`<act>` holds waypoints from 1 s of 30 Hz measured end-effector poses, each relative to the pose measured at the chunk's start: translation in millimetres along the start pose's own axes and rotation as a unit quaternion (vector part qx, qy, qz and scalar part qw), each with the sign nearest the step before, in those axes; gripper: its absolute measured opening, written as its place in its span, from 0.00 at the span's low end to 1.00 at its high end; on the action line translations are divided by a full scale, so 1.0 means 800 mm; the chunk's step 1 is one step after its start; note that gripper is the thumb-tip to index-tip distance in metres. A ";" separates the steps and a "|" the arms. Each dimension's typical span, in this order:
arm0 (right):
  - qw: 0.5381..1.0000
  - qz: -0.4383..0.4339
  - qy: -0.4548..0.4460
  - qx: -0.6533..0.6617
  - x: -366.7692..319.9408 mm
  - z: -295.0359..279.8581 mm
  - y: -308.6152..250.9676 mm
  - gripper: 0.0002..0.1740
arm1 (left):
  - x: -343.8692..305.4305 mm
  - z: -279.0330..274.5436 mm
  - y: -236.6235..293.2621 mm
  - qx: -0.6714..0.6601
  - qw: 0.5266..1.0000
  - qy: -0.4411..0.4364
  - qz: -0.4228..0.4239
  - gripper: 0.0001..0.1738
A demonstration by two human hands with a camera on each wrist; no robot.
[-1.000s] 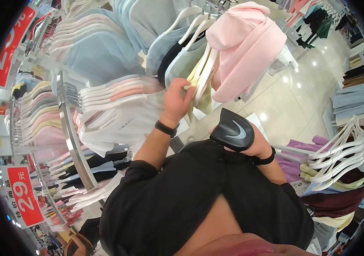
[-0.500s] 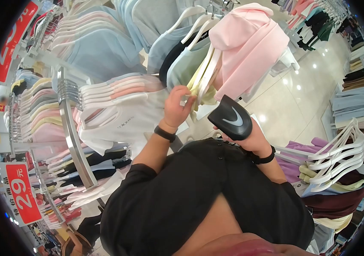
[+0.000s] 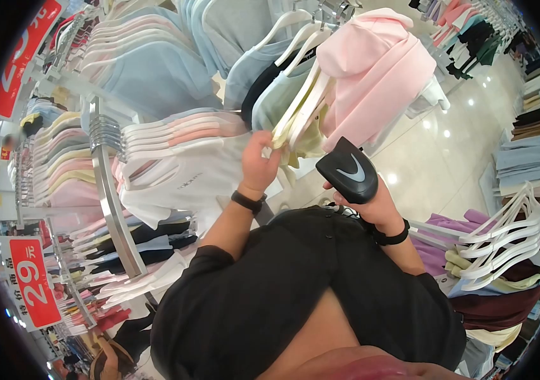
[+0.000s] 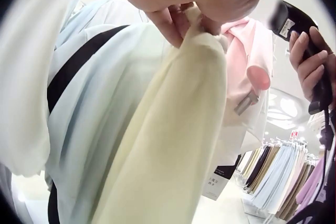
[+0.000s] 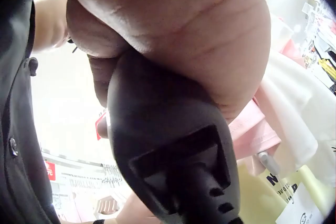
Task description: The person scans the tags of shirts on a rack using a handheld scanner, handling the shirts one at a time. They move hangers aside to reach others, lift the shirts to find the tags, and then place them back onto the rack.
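Observation:
My left hand (image 3: 260, 164) pinches the edge of a pale yellow garment (image 4: 173, 124) hanging on a white hanger. In the left wrist view the cloth drapes down from the fingertips. My right hand (image 3: 384, 206) grips the handle of a black barcode scanner (image 3: 350, 171) with a grey curved mark on top. The scanner's head is just right of the yellow garment, below a pink folded garment (image 3: 377, 73). A cord leaves the handle's end, close in the right wrist view (image 5: 173, 129). A printed tag (image 4: 215, 184) hangs below the pink garment.
White and light-coloured tops (image 3: 181, 171) hang on a metal rail (image 3: 114, 196) at left. Pale blue garments (image 3: 156, 76) hang behind. White hangers (image 3: 504, 234) and purple clothing (image 3: 441, 247) are on the right. Tiled floor (image 3: 428, 152) shows between the racks; red price signs (image 3: 34, 282) stand far left.
The scanner has risen and its head has turned, showing more of the right hand's fingers. My left hand has shifted slightly down, still pinching the yellow garment. The whole view has shifted slightly.

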State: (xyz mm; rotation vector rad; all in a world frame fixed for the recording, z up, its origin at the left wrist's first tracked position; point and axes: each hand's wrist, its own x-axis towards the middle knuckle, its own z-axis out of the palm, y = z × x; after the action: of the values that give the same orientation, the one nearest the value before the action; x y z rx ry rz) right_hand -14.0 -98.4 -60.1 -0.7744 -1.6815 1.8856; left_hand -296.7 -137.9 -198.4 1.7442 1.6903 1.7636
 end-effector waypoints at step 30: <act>0.999 0.024 0.004 0.037 0.003 0.000 0.013 0.24 | 0.005 0.017 0.021 -0.249 0.934 -0.034 -0.253 0.19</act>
State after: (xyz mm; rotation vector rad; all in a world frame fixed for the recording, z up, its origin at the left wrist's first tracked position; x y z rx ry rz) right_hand -16.1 -97.9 -70.8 -0.7975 -1.5917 1.9625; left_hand -277.7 -133.0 -187.5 1.0275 1.3379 1.6622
